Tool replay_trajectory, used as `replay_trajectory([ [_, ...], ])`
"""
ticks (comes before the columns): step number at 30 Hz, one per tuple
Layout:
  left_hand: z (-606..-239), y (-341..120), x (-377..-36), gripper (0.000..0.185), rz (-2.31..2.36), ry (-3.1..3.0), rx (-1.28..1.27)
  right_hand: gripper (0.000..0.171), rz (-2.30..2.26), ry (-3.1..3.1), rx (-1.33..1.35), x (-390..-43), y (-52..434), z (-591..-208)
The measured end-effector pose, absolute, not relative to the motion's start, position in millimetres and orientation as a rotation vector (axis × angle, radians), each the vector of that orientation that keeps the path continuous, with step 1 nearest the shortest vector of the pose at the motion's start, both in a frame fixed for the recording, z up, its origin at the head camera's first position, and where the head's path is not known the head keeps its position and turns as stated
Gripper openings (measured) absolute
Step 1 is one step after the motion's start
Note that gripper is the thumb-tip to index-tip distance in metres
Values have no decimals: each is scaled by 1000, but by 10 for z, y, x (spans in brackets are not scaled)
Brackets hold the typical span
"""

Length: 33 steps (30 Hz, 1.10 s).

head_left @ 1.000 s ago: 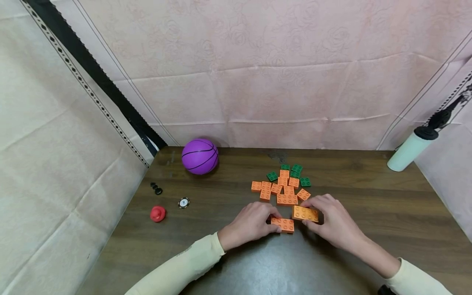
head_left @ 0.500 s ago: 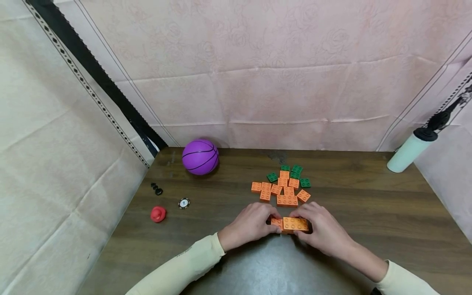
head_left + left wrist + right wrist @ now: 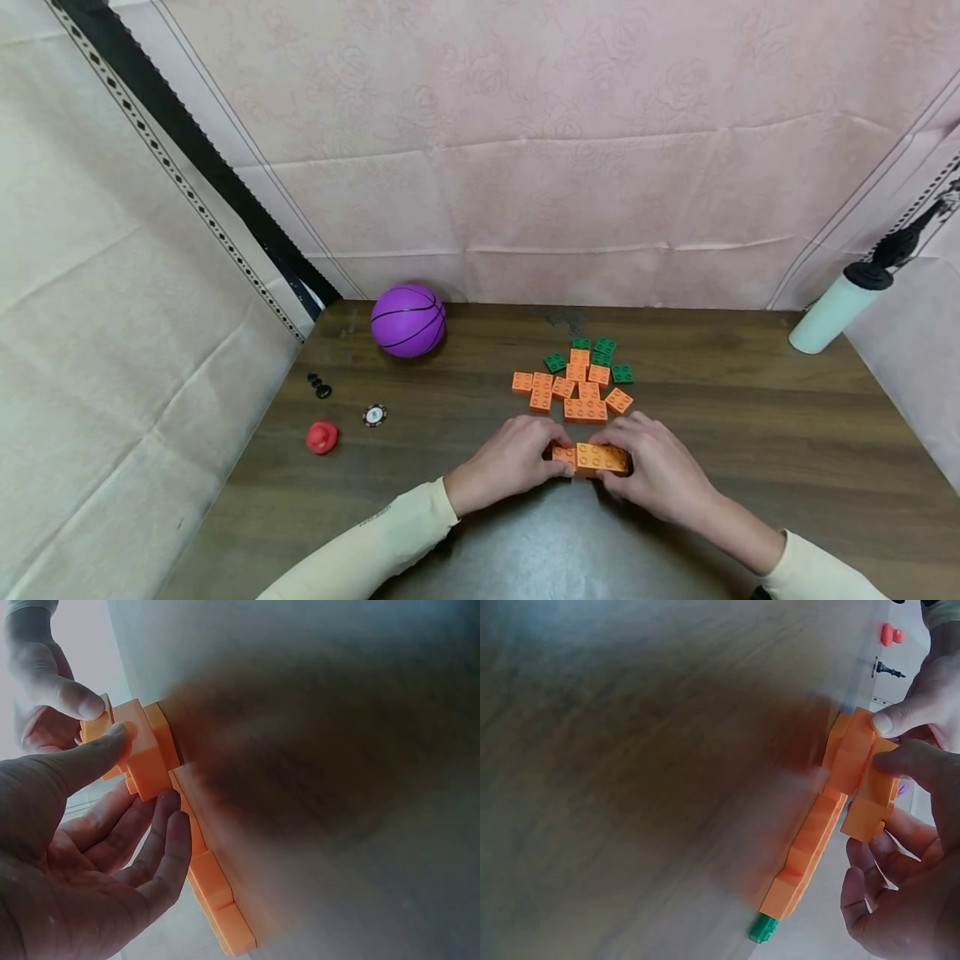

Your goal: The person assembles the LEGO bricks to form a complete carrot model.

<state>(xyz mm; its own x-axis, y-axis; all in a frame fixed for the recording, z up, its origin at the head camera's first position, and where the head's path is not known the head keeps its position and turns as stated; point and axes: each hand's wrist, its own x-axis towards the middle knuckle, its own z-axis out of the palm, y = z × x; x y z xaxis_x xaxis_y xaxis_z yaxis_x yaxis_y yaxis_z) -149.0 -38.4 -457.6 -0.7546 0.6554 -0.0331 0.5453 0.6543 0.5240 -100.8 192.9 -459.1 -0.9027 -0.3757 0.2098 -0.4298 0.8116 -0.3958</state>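
Observation:
In the head view my left hand (image 3: 517, 454) pinches an orange toy brick (image 3: 564, 455) by its left end. My right hand (image 3: 656, 467) grips a lighter orange brick (image 3: 600, 457) between thumb and fingers. That lighter brick lies over the right part of the other one, offset to the right. The left wrist view has my thumb on the side of the orange brick (image 3: 146, 765). From the right wrist, the lighter brick (image 3: 871, 806) is seen against the studded side of the orange one (image 3: 853, 754); whether the studs are fully pressed in, I cannot tell.
Just beyond my hands lie several orange bricks (image 3: 585, 409) and green bricks (image 3: 622, 374). A purple ball (image 3: 408, 321), a poker chip (image 3: 374, 415), a red knobbed piece (image 3: 322, 437) and a black chess piece (image 3: 320, 386) are on the left. A mint bottle (image 3: 836, 312) stands far right.
My right hand has moved left and nearer to me, bringing the lighter brick over the other brick's right part. In the last half second both hands hold nearly still.

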Motion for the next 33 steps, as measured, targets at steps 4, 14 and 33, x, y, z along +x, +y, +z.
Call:
replay_trajectory([
  [4,-4591,-383,-1481,26,760,2642,989,34,573,-2843,671,-974,1909,-4591],
  [14,-4613,-374,-1483,25,763,2654,1008,31,667,-2845,642,-1011,1914,-4608],
  [33,-4632,-386,-1503,25,771,2652,1023,27,721,-2842,711,-1069,1912,-4642],
])
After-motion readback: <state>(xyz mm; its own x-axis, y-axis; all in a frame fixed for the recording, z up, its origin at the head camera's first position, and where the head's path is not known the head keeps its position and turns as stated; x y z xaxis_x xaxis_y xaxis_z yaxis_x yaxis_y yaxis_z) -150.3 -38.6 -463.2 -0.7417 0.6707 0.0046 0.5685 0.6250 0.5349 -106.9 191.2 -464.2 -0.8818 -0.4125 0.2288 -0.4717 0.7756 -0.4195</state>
